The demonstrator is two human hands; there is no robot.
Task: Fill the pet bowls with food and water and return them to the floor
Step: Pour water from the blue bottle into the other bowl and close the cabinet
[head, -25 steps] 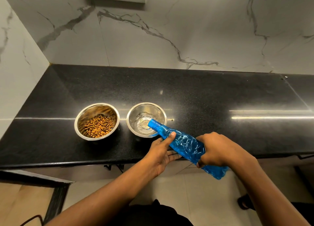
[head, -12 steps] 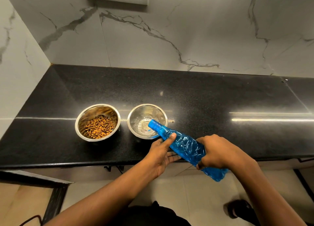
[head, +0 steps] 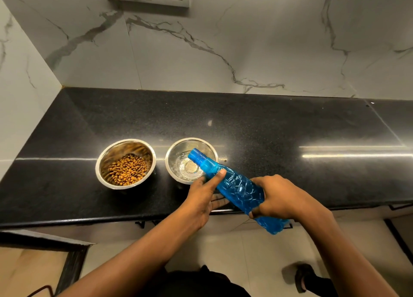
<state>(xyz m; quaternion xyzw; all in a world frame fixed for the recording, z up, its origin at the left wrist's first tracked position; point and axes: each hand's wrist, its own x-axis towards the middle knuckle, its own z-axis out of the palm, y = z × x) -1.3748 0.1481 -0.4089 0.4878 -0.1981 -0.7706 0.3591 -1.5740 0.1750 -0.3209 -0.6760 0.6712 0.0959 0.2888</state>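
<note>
Both hands are closed on a translucent blue plastic bottle with a faceted surface (head: 240,188): the left hand (head: 204,201) is set against its shoulder from the near side, thumb laid along the blue plastic and fingers spread underneath, while the right hand (head: 282,198) is wrapped firmly round the lower body. The bottle is held tilted, base raised beyond the front edge of the black speckled stone bench (head: 290,140), its open neck pointed down and to the left over a bowl.

Towards the left end of the bench, a round stainless-steel bowl partly filled with brown kibble (head: 125,163) is seen standing near the front edge. Just beside it on the right, a second round stainless-steel bowl holding clear water (head: 190,160) is placed; the two rims are close but apart. The bottle's neck is held above this second bowl's right half. Whether water is running from the neck cannot be told.

Compared with half a second earlier, the grip, the bottle's tilt and both bowls are unchanged. Only a dark sandalled foot (head: 301,277) on the pale tiled floor at lower right is now seen more fully.
</note>
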